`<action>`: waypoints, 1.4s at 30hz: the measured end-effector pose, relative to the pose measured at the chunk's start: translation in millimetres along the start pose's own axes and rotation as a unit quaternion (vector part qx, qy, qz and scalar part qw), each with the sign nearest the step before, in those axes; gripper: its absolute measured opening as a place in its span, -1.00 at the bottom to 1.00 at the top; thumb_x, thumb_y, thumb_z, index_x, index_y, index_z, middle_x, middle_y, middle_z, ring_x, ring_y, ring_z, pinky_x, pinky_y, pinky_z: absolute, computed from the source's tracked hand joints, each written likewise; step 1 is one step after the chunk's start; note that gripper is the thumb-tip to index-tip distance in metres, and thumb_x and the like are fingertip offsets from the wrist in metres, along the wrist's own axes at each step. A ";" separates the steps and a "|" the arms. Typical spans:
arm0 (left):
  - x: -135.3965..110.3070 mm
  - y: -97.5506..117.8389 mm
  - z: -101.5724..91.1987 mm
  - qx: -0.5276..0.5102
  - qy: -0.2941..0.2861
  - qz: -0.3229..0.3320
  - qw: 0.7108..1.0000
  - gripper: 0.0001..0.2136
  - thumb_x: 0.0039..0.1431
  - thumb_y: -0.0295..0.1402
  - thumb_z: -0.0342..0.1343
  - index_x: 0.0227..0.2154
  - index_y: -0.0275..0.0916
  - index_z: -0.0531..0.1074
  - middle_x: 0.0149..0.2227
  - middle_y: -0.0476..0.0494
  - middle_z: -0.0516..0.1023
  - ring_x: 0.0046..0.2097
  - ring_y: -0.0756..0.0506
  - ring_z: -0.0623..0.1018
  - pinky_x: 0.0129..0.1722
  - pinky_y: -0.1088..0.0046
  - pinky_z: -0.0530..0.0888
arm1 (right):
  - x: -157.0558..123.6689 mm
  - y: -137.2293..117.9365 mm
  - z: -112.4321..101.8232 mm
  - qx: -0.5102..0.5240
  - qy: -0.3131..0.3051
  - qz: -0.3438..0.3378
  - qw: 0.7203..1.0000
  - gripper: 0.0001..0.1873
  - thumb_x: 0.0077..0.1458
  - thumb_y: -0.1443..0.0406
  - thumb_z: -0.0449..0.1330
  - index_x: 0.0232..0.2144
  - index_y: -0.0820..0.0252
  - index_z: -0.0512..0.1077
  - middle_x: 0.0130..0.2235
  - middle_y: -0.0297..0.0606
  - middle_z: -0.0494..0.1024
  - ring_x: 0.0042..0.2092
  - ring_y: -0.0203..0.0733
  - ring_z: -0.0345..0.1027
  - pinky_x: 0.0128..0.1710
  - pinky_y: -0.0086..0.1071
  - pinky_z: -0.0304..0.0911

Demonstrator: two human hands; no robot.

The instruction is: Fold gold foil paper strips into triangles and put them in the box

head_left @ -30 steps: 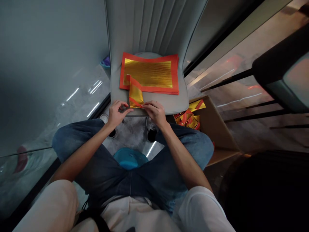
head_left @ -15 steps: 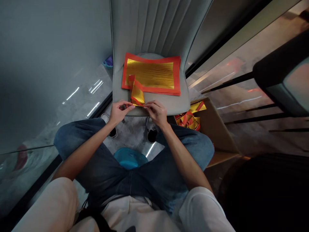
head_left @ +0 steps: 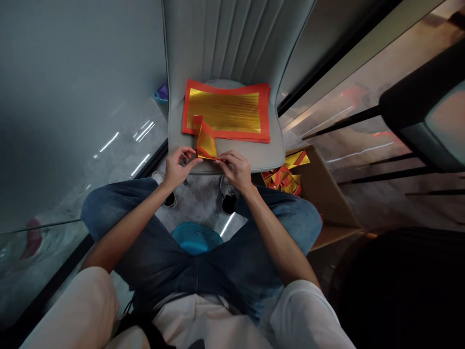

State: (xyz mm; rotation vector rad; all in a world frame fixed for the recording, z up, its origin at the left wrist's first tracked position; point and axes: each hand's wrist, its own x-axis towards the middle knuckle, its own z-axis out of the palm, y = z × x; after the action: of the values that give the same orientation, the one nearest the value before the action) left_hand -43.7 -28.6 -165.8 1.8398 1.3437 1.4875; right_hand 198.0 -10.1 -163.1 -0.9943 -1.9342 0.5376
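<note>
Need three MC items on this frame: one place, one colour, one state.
1. Where is the stack of sheets?
A) On the chair seat
B) On the floor
C) On the lap

2. What colour is the border of the sheets?
A) Blue
B) Green
C) Orange-red

3. What is the state of the folded strip?
A) Lying untouched
B) Pinched by the left hand and the right hand
C) Held by the right hand only

Answers:
1. A, the stack rests on the seat in front of the backrest.
2. C, an orange-red band frames the gold centre.
3. B, the fingers of both hands meet at its lower end.
</note>
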 end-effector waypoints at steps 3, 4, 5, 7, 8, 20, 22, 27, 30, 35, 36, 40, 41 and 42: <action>3.1 2.5 -5.5 0.065 -0.024 0.084 0.994 -0.70 0.32 0.00 0.36 -0.13 -0.11 0.68 -0.30 -0.09 0.54 -0.24 -0.09 0.52 -0.20 0.34 0.49 | -0.4 1.1 0.3 -0.005 -0.006 -0.021 1.000 -0.76 0.45 0.13 0.24 -0.19 0.07 0.65 -0.22 -0.16 0.69 -0.20 -0.08 0.59 -0.19 -0.24 0.47; 4.0 3.0 -6.6 0.083 -0.031 0.103 0.991 -0.73 0.35 -0.02 0.33 -0.15 -0.11 0.69 -0.30 -0.10 0.54 -0.22 -0.10 0.52 -0.17 0.32 0.49 | -0.5 1.6 0.4 -0.008 -0.009 -0.028 1.000 -0.77 0.45 0.14 0.23 -0.18 0.07 0.66 -0.21 -0.15 0.69 -0.19 -0.07 0.60 -0.18 -0.24 0.48; 4.6 3.2 -7.3 0.097 -0.034 0.113 0.988 -0.74 0.38 -0.03 0.30 -0.18 -0.11 0.70 -0.31 -0.10 0.53 -0.21 -0.11 0.52 -0.16 0.29 0.49 | -0.7 2.1 0.5 -0.014 -0.011 -0.033 0.999 -0.77 0.45 0.15 0.23 -0.17 0.06 0.66 -0.20 -0.14 0.69 -0.17 -0.06 0.60 -0.16 -0.23 0.48; 4.7 2.7 -7.7 0.120 -0.036 0.115 0.985 -0.73 0.41 -0.04 0.27 -0.18 -0.12 0.70 -0.32 -0.11 0.53 -0.20 -0.13 0.53 -0.15 0.27 0.50 | -1.1 3.2 0.7 -0.030 -0.018 -0.039 0.999 -0.76 0.46 0.15 0.21 -0.15 0.05 0.67 -0.18 -0.13 0.69 -0.14 -0.04 0.61 -0.13 -0.21 0.49; 4.5 2.2 -7.8 0.131 -0.036 0.115 0.984 -0.72 0.41 -0.03 0.26 -0.17 -0.12 0.70 -0.32 -0.11 0.53 -0.20 -0.13 0.53 -0.15 0.27 0.50 | -1.3 3.9 0.9 -0.039 -0.023 -0.041 0.998 -0.76 0.47 0.16 0.21 -0.15 0.05 0.67 -0.17 -0.12 0.69 -0.13 -0.04 0.60 -0.12 -0.20 0.49; 2.0 0.7 -10.6 0.193 -0.061 0.152 0.967 -0.77 0.49 -0.18 0.18 -0.20 -0.12 0.69 -0.29 -0.17 0.56 -0.17 -0.17 0.53 -0.14 0.24 0.50 | -1.1 7.8 -0.6 -0.090 -0.036 -0.070 0.993 -0.74 0.49 0.18 0.18 -0.13 0.06 0.67 -0.16 -0.13 0.71 -0.15 -0.05 0.57 -0.15 -0.19 0.43; 1.7 1.7 -9.1 0.203 -0.057 0.158 0.965 -0.78 0.50 -0.21 0.16 -0.21 -0.12 0.68 -0.28 -0.17 0.56 -0.15 -0.18 0.53 -0.13 0.22 0.51 | -1.3 8.1 -1.5 -0.099 -0.039 -0.072 0.992 -0.74 0.49 0.19 0.17 -0.12 0.05 0.68 -0.15 -0.14 0.71 -0.16 -0.05 0.57 -0.16 -0.18 0.41; 0.6 5.7 -6.0 0.200 -0.075 0.151 0.965 -0.84 0.45 -0.20 0.24 -0.17 -0.11 0.68 -0.15 -0.21 0.62 0.06 -0.27 0.55 0.09 0.09 0.50 | -3.4 9.3 -1.0 -0.121 -0.055 -0.074 0.988 -0.71 0.51 0.19 0.15 -0.14 0.05 0.68 -0.20 -0.16 0.70 -0.25 -0.09 0.50 -0.22 -0.19 0.33; -0.6 2.6 -6.3 0.201 -0.097 0.158 0.962 -0.83 0.47 -0.26 0.20 -0.20 -0.09 0.69 -0.27 -0.17 0.58 0.03 -0.26 0.57 0.02 0.11 0.49 | -4.8 9.5 0.1 -0.128 -0.072 -0.085 0.986 -0.68 0.52 0.16 0.14 -0.17 0.06 0.68 -0.25 -0.18 0.69 -0.32 -0.12 0.45 -0.26 -0.20 0.28; -2.3 -9.2 -7.8 0.211 -0.100 0.184 0.955 -0.74 0.51 -0.36 0.10 -0.22 -0.09 0.70 -0.42 -0.13 0.47 -0.13 -0.22 0.56 -0.14 0.17 0.45 | -8.3 9.5 -0.4 -0.127 -0.076 -0.098 0.984 -0.76 0.48 0.16 0.22 -0.10 0.05 0.68 -0.19 -0.17 0.71 -0.26 -0.14 0.51 -0.25 -0.23 0.28; -2.8 -10.2 -7.9 0.210 -0.104 0.184 0.954 -0.75 0.51 -0.35 0.11 -0.22 -0.09 0.70 -0.42 -0.13 0.47 -0.13 -0.22 0.55 -0.14 0.17 0.45 | -9.2 9.8 -0.6 -0.131 -0.076 -0.104 0.983 -0.77 0.48 0.16 0.22 -0.12 0.06 0.68 -0.18 -0.17 0.71 -0.24 -0.14 0.53 -0.24 -0.24 0.29; -3.9 -7.9 -9.4 0.203 -0.127 0.160 0.958 -0.83 0.47 -0.24 0.20 -0.18 -0.09 0.68 -0.36 -0.14 0.56 -0.03 -0.25 0.58 -0.01 0.13 0.49 | -12.4 10.4 -1.3 -0.153 -0.080 -0.116 0.978 -0.72 0.51 0.21 0.18 -0.22 0.11 0.66 -0.23 -0.18 0.71 -0.26 -0.15 0.54 -0.23 -0.26 0.32; -3.3 -6.6 -10.4 0.196 -0.127 0.146 0.961 -0.84 0.44 -0.19 0.24 -0.16 -0.10 0.67 -0.31 -0.16 0.60 0.01 -0.27 0.59 0.04 0.11 0.49 | -13.2 10.0 -1.5 -0.157 -0.080 -0.114 0.978 -0.71 0.51 0.22 0.17 -0.22 0.11 0.65 -0.24 -0.18 0.70 -0.27 -0.16 0.54 -0.24 -0.27 0.32; -2.0 -5.6 -11.6 0.184 -0.119 0.125 0.968 -0.82 0.41 -0.14 0.27 -0.14 -0.11 0.65 -0.25 -0.17 0.64 0.05 -0.28 0.59 0.08 0.10 0.50 | -14.1 9.3 -1.7 -0.158 -0.080 -0.110 0.978 -0.70 0.52 0.22 0.16 -0.22 0.11 0.65 -0.23 -0.18 0.70 -0.28 -0.16 0.54 -0.24 -0.28 0.33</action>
State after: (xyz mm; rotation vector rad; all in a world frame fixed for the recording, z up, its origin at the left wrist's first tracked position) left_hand -56.6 -30.7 -167.4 2.4124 1.3787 1.1290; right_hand 207.8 -16.1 -175.7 -0.9342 -2.2907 0.1905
